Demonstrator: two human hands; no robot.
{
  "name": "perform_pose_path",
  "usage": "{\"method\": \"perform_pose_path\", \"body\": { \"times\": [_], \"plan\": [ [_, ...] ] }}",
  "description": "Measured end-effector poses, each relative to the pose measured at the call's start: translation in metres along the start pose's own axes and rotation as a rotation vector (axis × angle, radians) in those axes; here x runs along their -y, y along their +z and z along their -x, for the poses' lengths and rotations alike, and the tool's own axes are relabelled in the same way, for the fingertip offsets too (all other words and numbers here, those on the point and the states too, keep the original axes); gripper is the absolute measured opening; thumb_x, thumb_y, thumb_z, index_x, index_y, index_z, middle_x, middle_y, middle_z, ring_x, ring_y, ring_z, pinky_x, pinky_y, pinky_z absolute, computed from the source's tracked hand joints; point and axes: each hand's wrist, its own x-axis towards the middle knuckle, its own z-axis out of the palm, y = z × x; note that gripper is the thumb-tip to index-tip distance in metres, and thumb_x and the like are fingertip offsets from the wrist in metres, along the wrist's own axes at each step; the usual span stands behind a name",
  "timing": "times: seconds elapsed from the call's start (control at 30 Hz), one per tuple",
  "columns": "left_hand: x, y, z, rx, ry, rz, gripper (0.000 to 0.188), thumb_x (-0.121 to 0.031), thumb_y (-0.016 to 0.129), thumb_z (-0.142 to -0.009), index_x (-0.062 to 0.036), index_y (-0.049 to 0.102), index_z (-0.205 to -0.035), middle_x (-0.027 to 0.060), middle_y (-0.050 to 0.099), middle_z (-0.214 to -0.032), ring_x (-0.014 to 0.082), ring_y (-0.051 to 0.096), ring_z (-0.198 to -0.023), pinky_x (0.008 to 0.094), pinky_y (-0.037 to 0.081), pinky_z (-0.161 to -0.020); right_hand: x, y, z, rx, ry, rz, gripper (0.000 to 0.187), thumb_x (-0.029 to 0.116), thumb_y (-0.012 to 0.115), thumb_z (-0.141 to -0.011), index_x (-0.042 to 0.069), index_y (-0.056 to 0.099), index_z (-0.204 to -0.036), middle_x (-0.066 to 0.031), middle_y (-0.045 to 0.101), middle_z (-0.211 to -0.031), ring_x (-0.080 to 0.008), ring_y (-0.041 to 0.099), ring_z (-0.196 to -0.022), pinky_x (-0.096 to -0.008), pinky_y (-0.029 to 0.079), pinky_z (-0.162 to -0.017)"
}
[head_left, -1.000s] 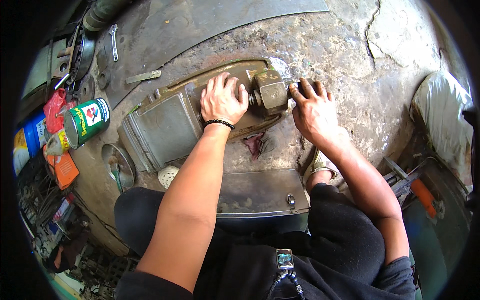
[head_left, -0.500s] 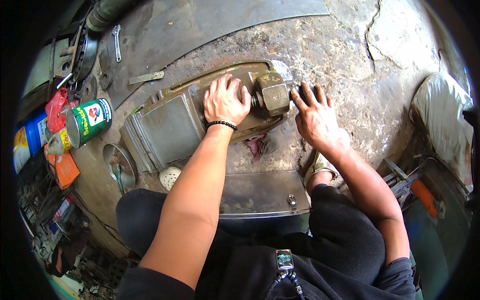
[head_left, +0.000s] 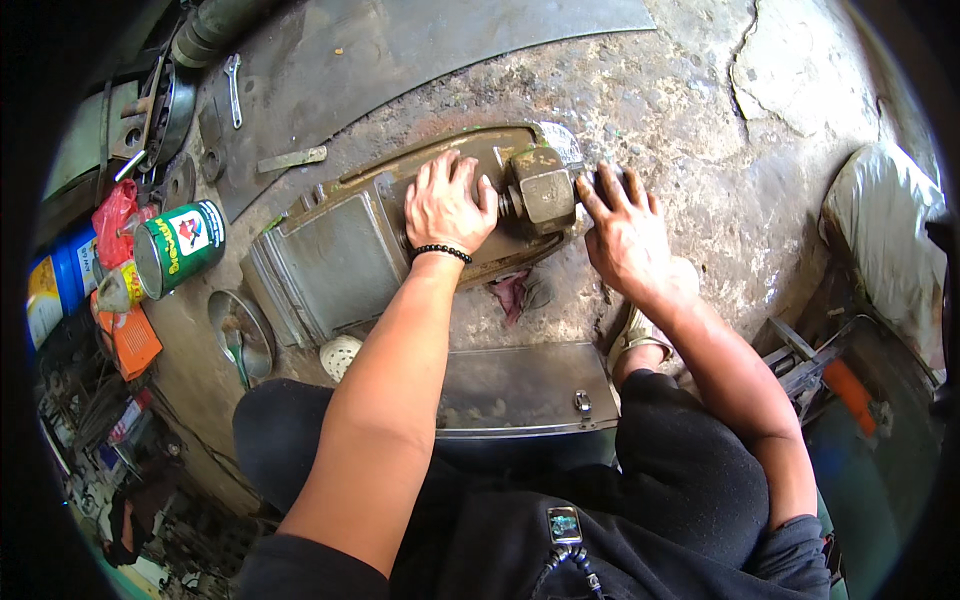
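A heavy, worn metal machine vise (head_left: 345, 250) lies aslant on the floor before me. At its right end sits a thick block (head_left: 548, 192) with a screw running into it. My left hand (head_left: 450, 205), a black bead bracelet at its wrist, lies over the vise's middle with fingers stretched, just left of the block. My right hand (head_left: 628, 235) is at the block's right side; its fingers reach forward, fingertips dark with grime, at the screw's outer end. Whether the thumb touches anything there is hidden.
Nearby are a green can (head_left: 180, 247), a metal bowl (head_left: 241, 330) with a brush in it, an adjustable wrench (head_left: 234, 90), a flat metal bar (head_left: 292, 158) and a reddish rag (head_left: 510, 296). A metal box lid (head_left: 520, 385) lies between my legs. Right stands a white-covered object (head_left: 888, 240).
The block and my right hand have shifted very slightly left in the picture. My left hand stays on the vise, nearly unmoved.
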Motion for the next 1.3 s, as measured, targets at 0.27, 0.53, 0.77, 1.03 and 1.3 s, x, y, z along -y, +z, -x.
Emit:
{"method": "perform_pose_path", "body": {
  "times": [0.27, 0.53, 0.77, 1.03, 1.3],
  "plan": [
    [0.0017, 0.0016, 0.0003, -0.003, -0.003, 0.028, 0.032, -0.032, 0.065, -0.088, -0.0144, 0.074, -0.113, 0.0095, 0.066, -0.129, 0.0317, 0.062, -0.121, 0.0497, 0.051, -0.098, 0.0001, -0.0002, 0.0027, 0.022, 0.007, 0.023, 0.064, 0.019, 0.067, -0.088, 0.014, 0.054, -0.151, -0.0212, 0.044, -0.16, -0.0485, 0.043, -0.143, -0.0593, 0.038, -0.113],
    [0.001, 0.0009, 0.0009, -0.023, 0.008, 0.017, 0.028, -0.028, 0.066, -0.088, -0.0146, 0.073, -0.111, 0.0085, 0.066, -0.126, 0.0319, 0.062, -0.119, 0.0481, 0.052, -0.098, -0.0018, 0.0027, 0.0032, 0.066, 0.01, 0.03, 0.067, 0.022, 0.066, -0.092, 0.015, 0.047, -0.156, -0.0209, 0.042, -0.162, -0.0486, 0.04, -0.145, -0.0583, 0.038, -0.115],
    [0.0007, 0.0015, 0.0005, -0.019, 0.009, 0.008, 0.03, -0.029, 0.066, -0.087, -0.0144, 0.073, -0.112, 0.0096, 0.066, -0.128, 0.0322, 0.062, -0.12, 0.0485, 0.052, -0.099, -0.0023, 0.0011, 0.0048, 0.045, -0.012, 0.014, 0.068, 0.017, 0.064, -0.09, 0.014, 0.048, -0.155, -0.0225, 0.04, -0.162, -0.0493, 0.04, -0.145, -0.0576, 0.036, -0.116],
    [0.0022, 0.0023, 0.0005, 0.014, -0.002, 0.032, 0.036, -0.034, 0.064, -0.088, -0.0132, 0.073, -0.116, 0.0122, 0.065, -0.134, 0.0333, 0.061, -0.124, 0.0505, 0.05, -0.1, -0.0023, 0.0046, 0.0053, -0.005, -0.015, 0.014, 0.07, 0.018, 0.068, -0.087, 0.013, 0.049, -0.154, -0.0228, 0.043, -0.16, -0.0477, 0.043, -0.143, -0.0581, 0.039, -0.113],
    [0.0007, 0.0008, 0.0008, -0.014, 0.01, 0.017, 0.03, -0.028, 0.066, -0.088, -0.0151, 0.073, -0.114, 0.01, 0.065, -0.129, 0.0326, 0.062, -0.121, 0.0486, 0.051, -0.099, 0.0, 0.0006, 0.0001, 0.064, -0.003, 0.056, 0.065, 0.018, 0.067, -0.089, 0.012, 0.052, -0.151, -0.0212, 0.046, -0.158, -0.0485, 0.044, -0.141, -0.0569, 0.04, -0.113]
  ]
}}
